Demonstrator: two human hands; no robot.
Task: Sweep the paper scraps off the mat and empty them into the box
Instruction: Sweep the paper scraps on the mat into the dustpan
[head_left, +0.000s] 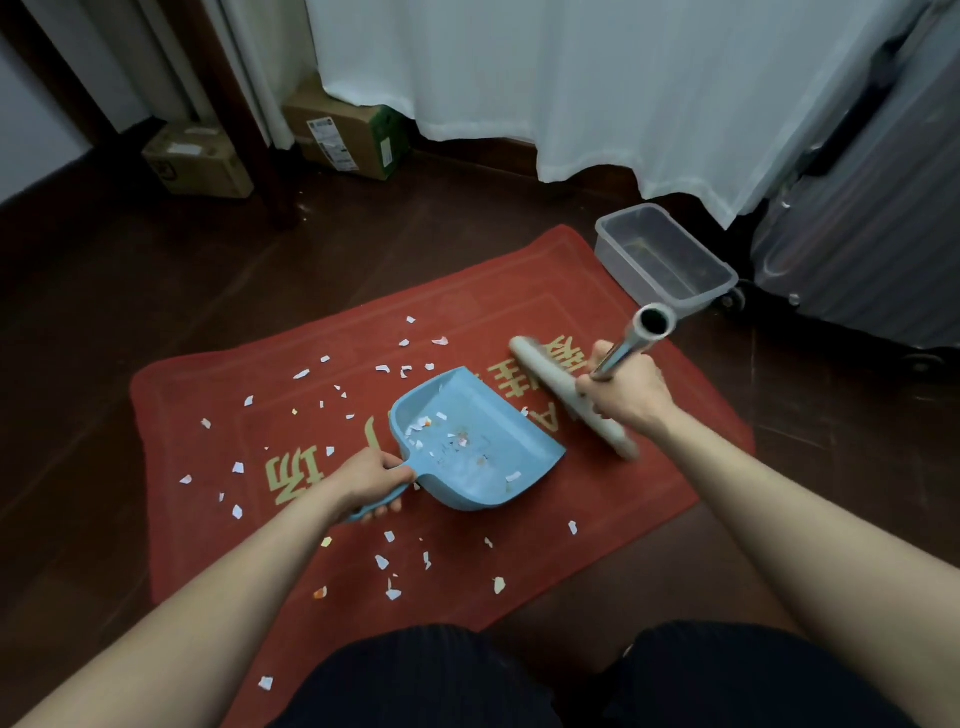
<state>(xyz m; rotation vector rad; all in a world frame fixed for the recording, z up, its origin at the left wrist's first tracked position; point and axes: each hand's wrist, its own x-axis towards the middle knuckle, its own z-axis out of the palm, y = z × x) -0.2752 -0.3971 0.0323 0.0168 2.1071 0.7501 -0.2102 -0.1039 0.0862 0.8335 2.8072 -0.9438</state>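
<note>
**Dustpan at mid-mat, brush at its mouth, box at the far right corner**

The left hand (371, 480) is curled round the short handle of the blue dustpan (467, 441), which sits about the middle of the red mat (649, 499). Its open lip faces the mat's right edge. A few paper scraps (237, 467) already lie inside the pan. Many more are scattered over the mat's left half, along the far side of the pan and in a loose line towards the near edge, with one close to the near left corner.

The right hand (626, 395) grips the metal pole (631, 343) of the brush low down, fingers wrapped round it. The grey brush head (550, 379) is blurred and lies slantwise just right of the pan's lip, with a narrow strip of mat between them.

The clear plastic box (613, 249) stands at the mat's far right corner, open side up, well apart from the pan. A grey suitcase (872, 234) stands just beside the box, along the mat's right side. A white curtain (571, 78) hangs behind the box. Dark wooden floor (104, 312) spreads wide off the mat's left and far edges, as far as two cardboard cartons (348, 135) at the wall.
</note>
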